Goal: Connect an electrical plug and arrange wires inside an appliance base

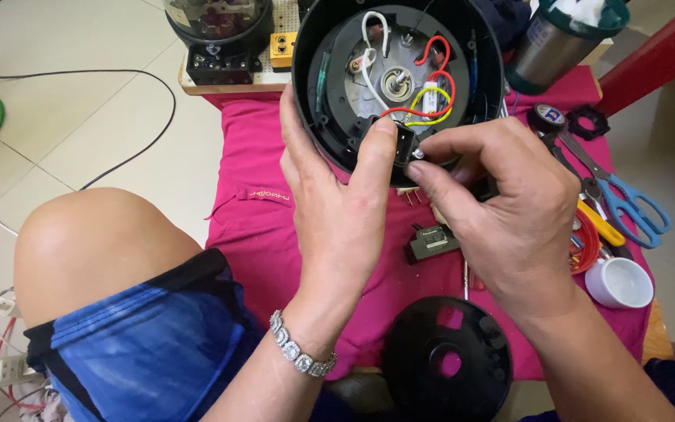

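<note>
While the left hand [337,211] steadies the open appliance base [322,94], both grips pinch the black switch [404,144] at its rim; tugging could, in judgement, snap the wires [431,105].

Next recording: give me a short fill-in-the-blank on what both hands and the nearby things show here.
1. The left hand grips the rim of a round ____ housing.
2. The right hand pinches a small black part at the housing's ____.
3. The scissors have ____ handles.
4. The loose round cover lies on a ____ cloth.

Missing words: black; rim; blue; pink
</note>
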